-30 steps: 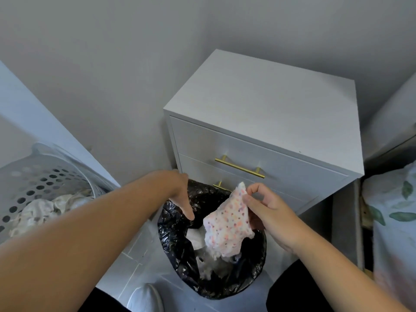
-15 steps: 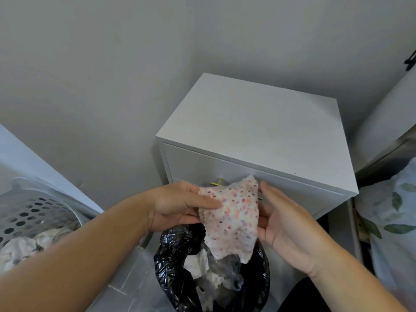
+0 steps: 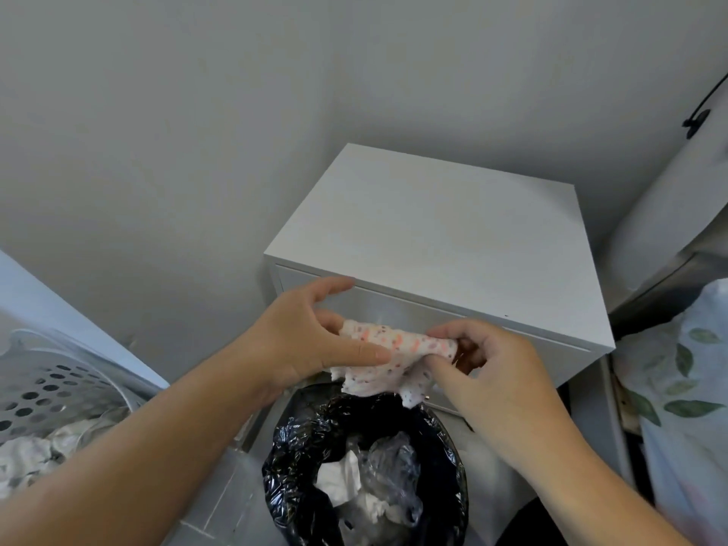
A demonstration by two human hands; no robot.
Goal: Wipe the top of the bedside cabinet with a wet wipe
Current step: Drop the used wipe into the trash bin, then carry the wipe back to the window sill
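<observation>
I am holding the wet wipe [image 3: 394, 358] between both hands at the centre of the frame, just in front of the bedside cabinet [image 3: 441, 246] and above the black-lined bin [image 3: 366, 470]. Half a second ago the wipe was hanging down as a tall flap; now it is bunching into a wide, crumpled band stretched sideways between my hands. My left hand [image 3: 311, 340] is gripping the wipe's left end, thumb pressing over it, with the index finger sticking out toward the cabinet's front edge, where before it was curled in. My right hand [image 3: 492, 372], which was open and flat beside the wipe, is now closing its fingertips on the right end. The cabinet is sitting lower and larger in the frame than before, its white top bare. The laundry basket [image 3: 51, 392] is showing at the lower left, leaf-print fabric [image 3: 685, 372] at the right edge. I am seeing no readable writing anywhere.
</observation>
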